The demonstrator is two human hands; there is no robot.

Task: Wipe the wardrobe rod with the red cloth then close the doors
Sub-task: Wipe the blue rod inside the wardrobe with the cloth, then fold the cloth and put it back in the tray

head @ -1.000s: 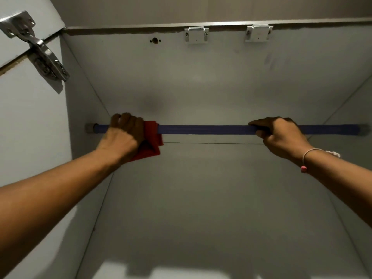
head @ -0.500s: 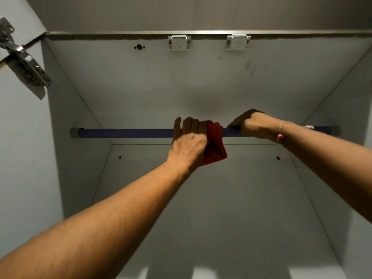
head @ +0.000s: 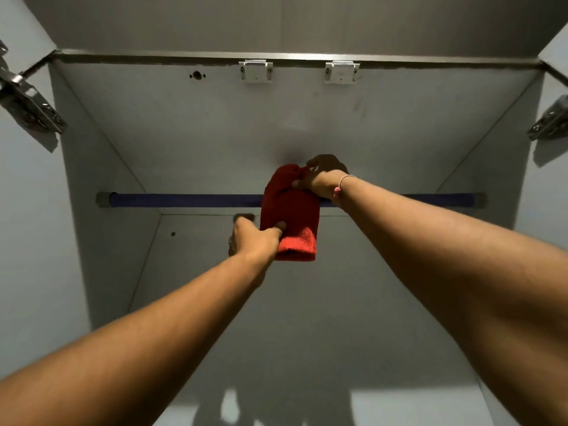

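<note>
A dark blue wardrobe rod [head: 184,200] runs across the inside of a grey wardrobe, between its side walls. The red cloth [head: 290,210] is draped over the rod's middle and hangs down in front of it. My left hand [head: 253,236] pinches the cloth's lower hanging part below the rod. My right hand [head: 319,176], with a thin bracelet on the wrist, grips the cloth's top just above the rod. The cloth and my right arm hide the rod's middle stretch.
Metal hinges show at the far left [head: 27,106] and far right [head: 550,121], where both doors stand open. Two metal brackets [head: 255,70] sit on the top panel near its front rail. The wardrobe's back panel [head: 307,318] lies below the rod.
My left hand slid the cloth along the rod from its left end to the middle. Now the cloth is spread over the rod, my left hand has dropped below it, and my right hand has taken its top.
</note>
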